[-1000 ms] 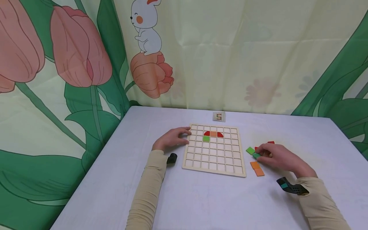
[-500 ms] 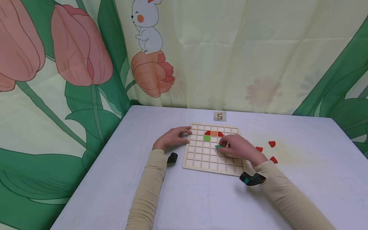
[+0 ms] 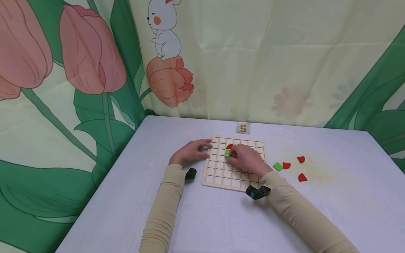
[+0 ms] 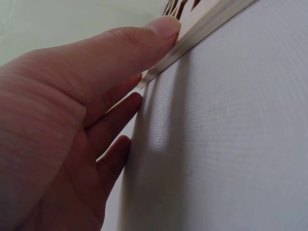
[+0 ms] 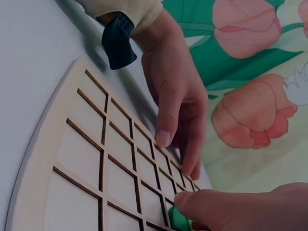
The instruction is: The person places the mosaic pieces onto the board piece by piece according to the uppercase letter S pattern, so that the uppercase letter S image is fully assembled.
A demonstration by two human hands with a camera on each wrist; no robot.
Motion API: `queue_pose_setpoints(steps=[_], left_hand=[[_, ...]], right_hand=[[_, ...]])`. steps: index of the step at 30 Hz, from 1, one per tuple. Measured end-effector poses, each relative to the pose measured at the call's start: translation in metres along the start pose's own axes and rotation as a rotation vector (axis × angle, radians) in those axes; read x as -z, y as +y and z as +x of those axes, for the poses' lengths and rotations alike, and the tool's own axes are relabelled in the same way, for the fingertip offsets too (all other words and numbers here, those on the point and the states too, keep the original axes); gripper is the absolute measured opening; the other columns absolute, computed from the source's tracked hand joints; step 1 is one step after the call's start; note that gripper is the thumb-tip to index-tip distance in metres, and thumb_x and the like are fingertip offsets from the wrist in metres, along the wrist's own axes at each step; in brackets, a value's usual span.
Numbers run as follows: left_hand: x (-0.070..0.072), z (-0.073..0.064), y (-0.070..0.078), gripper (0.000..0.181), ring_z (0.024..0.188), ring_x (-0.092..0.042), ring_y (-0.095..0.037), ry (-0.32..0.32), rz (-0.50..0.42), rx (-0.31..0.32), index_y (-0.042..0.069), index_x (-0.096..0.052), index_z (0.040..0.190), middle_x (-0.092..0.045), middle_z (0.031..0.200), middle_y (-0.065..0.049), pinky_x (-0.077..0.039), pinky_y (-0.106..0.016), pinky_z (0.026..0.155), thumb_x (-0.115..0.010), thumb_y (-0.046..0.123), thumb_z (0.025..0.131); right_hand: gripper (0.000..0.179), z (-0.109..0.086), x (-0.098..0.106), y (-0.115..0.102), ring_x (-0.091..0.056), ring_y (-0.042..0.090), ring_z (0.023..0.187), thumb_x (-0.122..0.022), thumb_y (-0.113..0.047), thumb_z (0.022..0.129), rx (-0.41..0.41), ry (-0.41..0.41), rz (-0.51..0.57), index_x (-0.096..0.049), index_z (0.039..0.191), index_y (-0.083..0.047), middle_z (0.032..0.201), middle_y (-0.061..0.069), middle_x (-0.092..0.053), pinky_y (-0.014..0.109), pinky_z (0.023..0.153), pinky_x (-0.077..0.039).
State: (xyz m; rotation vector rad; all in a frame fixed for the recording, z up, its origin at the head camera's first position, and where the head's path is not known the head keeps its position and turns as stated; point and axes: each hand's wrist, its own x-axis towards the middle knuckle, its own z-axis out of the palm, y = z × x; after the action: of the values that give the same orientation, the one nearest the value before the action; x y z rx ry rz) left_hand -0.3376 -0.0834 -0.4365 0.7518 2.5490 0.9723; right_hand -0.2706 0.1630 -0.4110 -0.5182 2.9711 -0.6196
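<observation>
My right hand (image 3: 246, 160) pinches the dark green tile (image 3: 228, 157) at its tips, by the board (image 3: 218, 173). A light green tile (image 3: 227, 151) lies just past them. My left hand (image 3: 190, 151), fingers spread, touches the board.

behind the white table (image 3: 215, 221) hangs a pale curtain (image 3: 240, 77) printed with large pink tulips (image 3: 85, 52), green leaves (image 3: 34, 189) and a white rabbit (image 3: 168, 42).
</observation>
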Motion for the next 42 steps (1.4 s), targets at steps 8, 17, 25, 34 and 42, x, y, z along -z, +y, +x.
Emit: queue_pose_setpoints(steps=[8,17,25,34,42], left_hand=[[0.0,0.001,0.001,0.045,0.144,-0.028,-0.013,0.002,-0.006,0.012,0.015,-0.062,0.13,-0.039,0.154,0.008,-0.025,-0.033,0.116,-0.074,0.025,0.088],[-0.002,0.001,0.0,0.044,0.144,-0.029,-0.014,0.003,-0.013,0.003,0.015,-0.062,0.13,-0.039,0.154,0.007,-0.026,-0.034,0.116,-0.074,0.024,0.088],[-0.002,0.002,-0.001,0.045,0.144,-0.028,-0.013,-0.001,-0.008,0.009,0.016,-0.062,0.131,-0.038,0.154,0.009,-0.026,-0.034,0.116,-0.074,0.025,0.089],[-0.001,0.002,-0.002,0.044,0.144,-0.028,-0.012,0.004,-0.003,0.008,0.015,-0.062,0.13,-0.039,0.154,0.009,-0.026,-0.033,0.116,-0.074,0.025,0.089],[-0.003,0.003,-0.002,0.044,0.144,-0.028,-0.013,0.003,-0.014,0.007,0.015,-0.063,0.129,-0.039,0.154,0.008,-0.026,-0.033,0.116,-0.074,0.024,0.088]], right_hand=[[0.018,0.0,-0.001,0.002,-0.058,0.013,0.072,-0.074,-0.024,0.086,0.026,0.007,-0.003,-0.068,0.093,-0.009,0.081,-0.002,-0.064,0.032,0.064,-0.05],[0.018,0.001,-0.003,0.004,-0.055,0.014,0.07,-0.074,-0.024,0.086,-0.01,0.008,0.009,-0.067,0.092,-0.009,0.079,-0.002,-0.061,0.03,0.062,-0.046],[0.019,0.0,-0.004,0.005,-0.055,0.014,0.07,-0.074,-0.025,0.086,-0.018,-0.004,0.036,-0.067,0.093,-0.009,0.079,-0.002,-0.061,0.029,0.062,-0.046],[0.017,-0.004,-0.001,0.011,-0.059,0.014,0.078,-0.072,-0.023,0.089,0.024,0.014,0.061,-0.067,0.095,-0.009,0.086,-0.001,-0.065,0.035,0.071,-0.051],[0.015,-0.008,-0.002,0.015,-0.059,0.014,0.079,-0.07,-0.025,0.09,0.019,0.03,0.075,-0.066,0.094,-0.011,0.087,-0.001,-0.065,0.035,0.072,-0.051]])
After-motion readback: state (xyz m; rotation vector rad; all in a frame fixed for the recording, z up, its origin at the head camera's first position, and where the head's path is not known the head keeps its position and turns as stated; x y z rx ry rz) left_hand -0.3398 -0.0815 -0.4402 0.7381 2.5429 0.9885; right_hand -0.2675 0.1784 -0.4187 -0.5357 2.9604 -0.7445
